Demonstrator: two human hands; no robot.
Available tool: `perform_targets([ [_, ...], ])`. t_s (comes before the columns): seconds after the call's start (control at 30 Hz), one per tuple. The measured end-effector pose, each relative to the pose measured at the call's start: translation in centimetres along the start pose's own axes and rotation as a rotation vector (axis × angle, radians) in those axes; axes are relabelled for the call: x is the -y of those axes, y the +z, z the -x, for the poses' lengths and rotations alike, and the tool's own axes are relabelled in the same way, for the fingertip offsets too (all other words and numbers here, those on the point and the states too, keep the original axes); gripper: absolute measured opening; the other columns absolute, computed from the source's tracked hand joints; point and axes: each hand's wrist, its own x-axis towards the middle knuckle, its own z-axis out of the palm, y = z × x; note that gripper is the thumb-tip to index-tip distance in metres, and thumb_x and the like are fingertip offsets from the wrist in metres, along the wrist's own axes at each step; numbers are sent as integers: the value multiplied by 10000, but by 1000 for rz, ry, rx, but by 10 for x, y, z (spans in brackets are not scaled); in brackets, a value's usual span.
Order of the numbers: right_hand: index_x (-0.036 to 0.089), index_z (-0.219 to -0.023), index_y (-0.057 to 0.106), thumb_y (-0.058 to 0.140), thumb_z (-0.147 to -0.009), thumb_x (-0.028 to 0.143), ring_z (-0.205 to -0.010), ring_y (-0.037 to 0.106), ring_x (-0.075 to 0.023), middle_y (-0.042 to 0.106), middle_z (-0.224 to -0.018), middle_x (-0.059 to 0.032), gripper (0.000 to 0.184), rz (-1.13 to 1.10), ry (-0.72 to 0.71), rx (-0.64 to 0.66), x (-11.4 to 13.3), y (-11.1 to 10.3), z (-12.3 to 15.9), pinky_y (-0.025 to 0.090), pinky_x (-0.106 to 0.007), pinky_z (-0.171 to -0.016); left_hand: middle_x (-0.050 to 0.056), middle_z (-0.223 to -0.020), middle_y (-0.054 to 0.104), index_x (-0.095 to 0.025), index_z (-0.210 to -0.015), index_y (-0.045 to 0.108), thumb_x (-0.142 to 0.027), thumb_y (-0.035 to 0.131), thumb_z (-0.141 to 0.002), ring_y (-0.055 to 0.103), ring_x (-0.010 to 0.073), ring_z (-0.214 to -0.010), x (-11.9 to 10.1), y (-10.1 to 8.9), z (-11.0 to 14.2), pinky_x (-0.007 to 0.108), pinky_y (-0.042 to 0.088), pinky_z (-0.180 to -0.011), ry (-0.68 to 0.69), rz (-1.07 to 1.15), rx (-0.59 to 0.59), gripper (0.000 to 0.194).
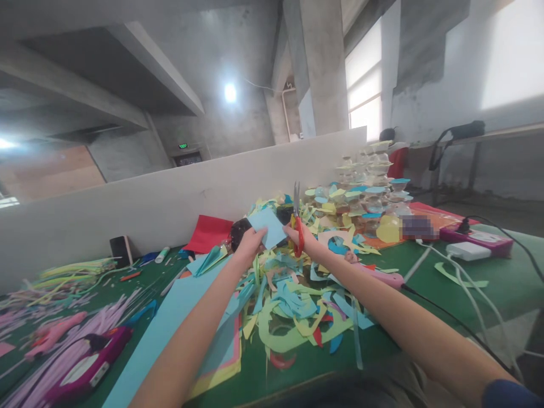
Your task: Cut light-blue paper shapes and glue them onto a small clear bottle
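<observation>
A small light-blue sheet of paper [267, 225] is held up over the middle of the table. My left hand [250, 242] pinches its lower left edge. My right hand [309, 242] has red-handled scissors [298, 226] hooked in it, blades pointing up and away from the sheet. The thumb and finger of that hand also meet the sheet's right edge. Beneath both hands lies a heap of blue, yellow and green paper scraps [293, 294]. A stack of larger blue sheets [170, 323] is under my left forearm.
Clear plastic cups with coloured paper tops [369, 192] are stacked at the back right. Purple power strips [91, 368] lie on both sides, with cables at right. Red paper [208, 233], a phone [121, 251] and lilac strips [106, 317] are leftward. A white partition [170, 198] edges the green table.
</observation>
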Motion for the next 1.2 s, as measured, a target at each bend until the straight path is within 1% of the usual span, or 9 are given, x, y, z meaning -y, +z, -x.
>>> perform_targets([
  [0.13, 236, -800, 468, 664, -676, 312, -583, 470, -142, 472, -632, 61, 244, 22, -39, -12, 0, -1, 4, 388, -267, -558, 72, -846, 707, -153, -972, 616, -161, 659, -765, 678, 162, -720, 1, -4, -6, 287, 582, -653, 23, 75, -110, 211],
  [0.23, 243, -835, 444, 686, -647, 294, -569, 426, -126, 427, -642, 82, 311, 9, -107, 23, 4, 1, 8, 373, -256, -553, 59, -798, 699, -149, -969, 604, -101, 609, -749, 690, 174, -733, 2, -5, -7, 330, 601, -706, 15, 123, -142, 225],
  [0.33, 244, -867, 411, 701, -627, 279, -562, 404, -117, 428, -645, 90, 378, -25, -142, 95, 9, 6, 13, 360, -244, -540, 63, -782, 700, -136, -950, 593, -45, 554, -723, 705, 190, -745, 1, -2, -5, 351, 609, -736, -5, 161, -132, 249],
  [0.47, 243, -903, 413, 707, -639, 302, -566, 438, -123, 489, -674, 75, 399, -74, -150, 203, 10, 15, 17, 360, -243, -528, 105, -811, 715, -118, -928, 583, -5, 503, -691, 724, 235, -799, 0, 4, -2, 384, 609, -761, -50, 174, -91, 274],
  [0.53, 238, -893, 429, 702, -655, 325, -576, 449, -127, 502, -687, 68, 373, -52, -153, 190, 8, 17, 18, 364, -247, -533, 109, -815, 716, -122, -912, 575, -1, 503, -676, 726, 247, -810, 0, 6, -1, 394, 610, -756, -70, 169, -71, 275],
  [0.67, 222, -827, 454, 680, -680, 396, -643, 471, -144, 492, -698, 53, 321, 37, -159, 92, 4, 13, 15, 390, -267, -591, 106, -782, 705, -126, -873, 565, -5, 508, -692, 727, 238, -772, -1, 9, 2, 395, 605, -767, -106, 149, -19, 226],
  [0.87, 225, -793, 462, 703, -642, 464, -692, 493, -166, 498, -709, 39, 372, -21, -68, 71, -1, 4, 8, 406, -297, -648, 77, -780, 674, -147, -818, 550, -88, 552, -775, 712, 194, -701, -1, 10, 9, 364, 589, -775, -109, 103, 61, 73],
  [0.97, 219, -771, 472, 744, -583, 473, -691, 495, -167, 503, -711, 34, 416, -39, -34, 49, -3, 3, 4, 402, -307, -658, 73, -824, 678, -149, -858, 579, -167, 616, -779, 703, 195, -725, 1, 10, 10, 359, 584, -740, -75, 58, 89, 89],
  [1.2, 215, -787, 500, 745, -597, 475, -560, 453, -140, 461, -594, 59, 404, -102, 33, 41, 2, 4, 3, 365, -286, -560, 65, -789, 678, -159, -845, 616, -313, 662, -772, 675, 194, -760, 4, 11, 8, 302, 553, -694, 39, 1, 16, 176],
])
